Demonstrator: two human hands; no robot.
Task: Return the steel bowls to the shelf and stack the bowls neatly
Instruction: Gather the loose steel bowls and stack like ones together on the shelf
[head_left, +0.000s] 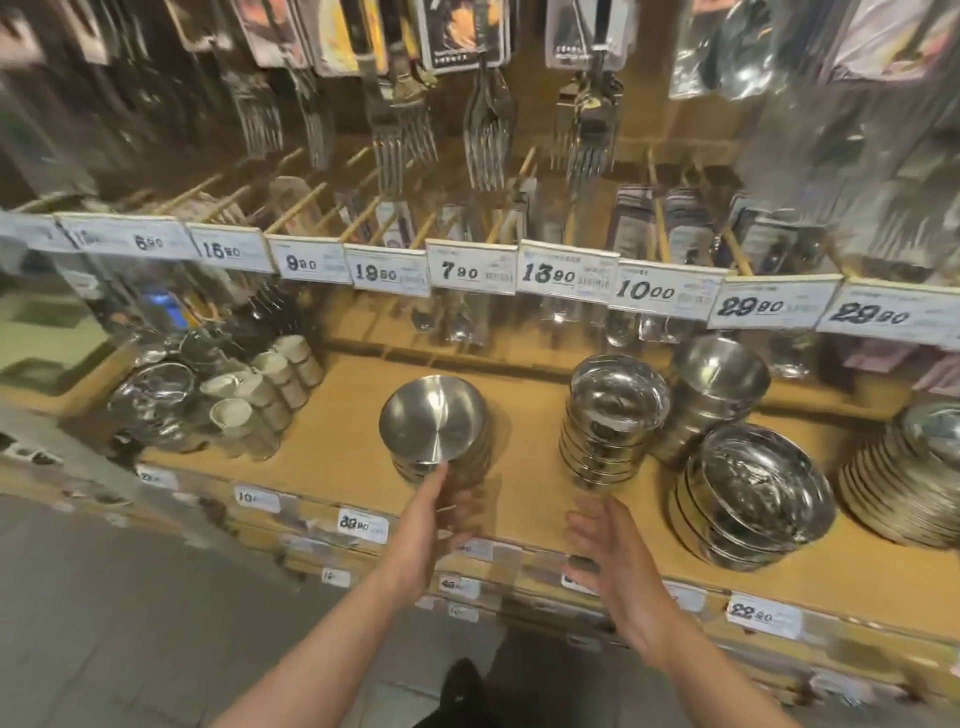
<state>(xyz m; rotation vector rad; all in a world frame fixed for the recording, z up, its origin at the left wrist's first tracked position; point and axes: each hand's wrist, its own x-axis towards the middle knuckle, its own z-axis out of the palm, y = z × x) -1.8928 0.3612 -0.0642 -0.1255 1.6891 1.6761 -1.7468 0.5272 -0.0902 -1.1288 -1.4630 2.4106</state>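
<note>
A short stack of steel bowls stands on the wooden shelf, its top bowl tilted toward me. My left hand is just below that stack with fingers straight, a fingertip reaching its lower rim; motion blur hides the exact contact. My right hand hovers open in front of the shelf edge, holding nothing, below a taller stack of steel bowls. More bowl stacks stand behind it and to its right.
A pile of steel plates lies at the far right. Small cream cups and wire strainers fill the left end. Price tags line the upper shelf edge; packaged forks hang above. Grey floor lies below.
</note>
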